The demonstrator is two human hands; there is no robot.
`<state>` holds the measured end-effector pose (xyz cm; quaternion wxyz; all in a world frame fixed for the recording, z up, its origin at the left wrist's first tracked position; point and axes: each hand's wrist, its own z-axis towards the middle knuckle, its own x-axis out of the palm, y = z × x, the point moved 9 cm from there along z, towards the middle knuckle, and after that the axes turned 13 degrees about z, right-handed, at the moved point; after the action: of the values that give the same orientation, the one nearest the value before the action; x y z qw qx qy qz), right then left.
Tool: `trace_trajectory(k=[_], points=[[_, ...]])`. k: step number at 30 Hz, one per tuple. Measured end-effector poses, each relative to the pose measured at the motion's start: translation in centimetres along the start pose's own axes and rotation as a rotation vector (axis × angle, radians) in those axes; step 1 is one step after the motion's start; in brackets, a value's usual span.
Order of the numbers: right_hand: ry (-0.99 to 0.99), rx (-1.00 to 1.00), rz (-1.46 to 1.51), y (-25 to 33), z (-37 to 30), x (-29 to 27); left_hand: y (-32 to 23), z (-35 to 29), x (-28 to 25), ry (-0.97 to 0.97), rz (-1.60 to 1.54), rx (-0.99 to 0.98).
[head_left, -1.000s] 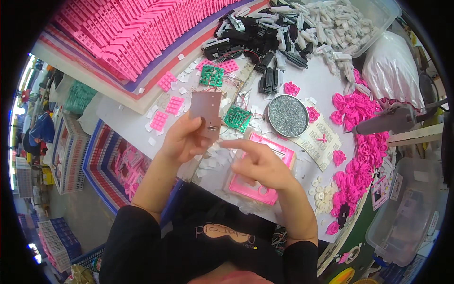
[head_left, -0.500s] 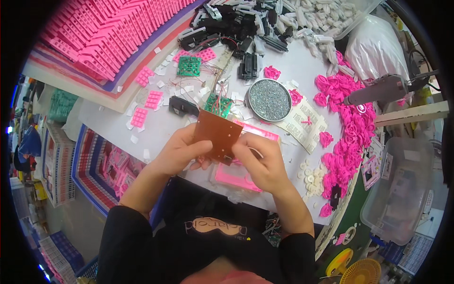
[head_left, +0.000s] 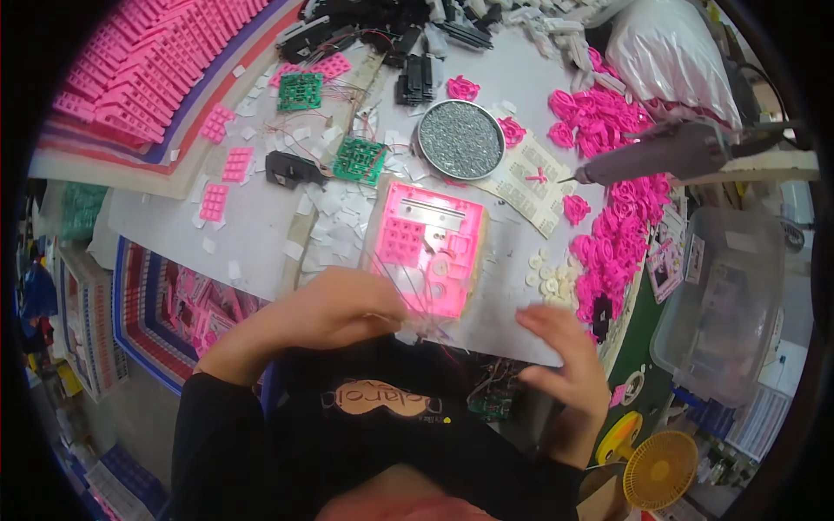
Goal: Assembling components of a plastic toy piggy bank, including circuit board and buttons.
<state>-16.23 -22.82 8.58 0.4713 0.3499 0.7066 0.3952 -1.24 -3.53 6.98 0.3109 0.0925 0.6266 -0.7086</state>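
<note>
My left hand (head_left: 352,306) is closed at the lower left corner of a pink plastic case (head_left: 467,260), its fingertips beside thin wires (head_left: 421,306). What those fingers grip is hidden. Inside the open case lie a pink keypad (head_left: 400,242), a metal strip (head_left: 432,214) and a round pale part (head_left: 441,263). To the right of the case, my right hand (head_left: 566,358) hovers near the table's front edge, slightly blurred, fingers apart and holding nothing. Beyond the case are a green circuit board (head_left: 360,161) with wires and a round tin of small screws (head_left: 460,139).
An electric screwdriver (head_left: 651,154) points in from the right above heaps of pink parts (head_left: 608,247). White discs (head_left: 547,276) lie near my right hand. Stacked pink panels (head_left: 165,69) fill the far left. Black parts (head_left: 415,80) and a white bag (head_left: 673,61) stand at the back.
The brown board both hands held has gone from sight, uncovering the pink case. My left hand has dropped toward the case's near edge; my right has swung away to the right and opened.
</note>
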Motion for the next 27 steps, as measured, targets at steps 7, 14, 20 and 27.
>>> trace_trajectory(k=[7,14,20,27], points=[[0.291,-0.396,0.064,4.8,6.8,6.7,-1.3,1.4,1.4,0.152,-0.111,0.041],[0.182,-0.433,0.296,3.3,11.2,6.7,2.6,-2.2,4.1,0.172,-0.446,-0.310],[-0.352,-0.164,0.396,0.7,12.5,4.2,6.5,-5.1,6.2,-0.022,-0.565,-0.684],[-0.393,-0.026,0.410,-4.7,17.4,0.2,6.9,-6.8,7.3,-0.089,-1.017,-0.611]])
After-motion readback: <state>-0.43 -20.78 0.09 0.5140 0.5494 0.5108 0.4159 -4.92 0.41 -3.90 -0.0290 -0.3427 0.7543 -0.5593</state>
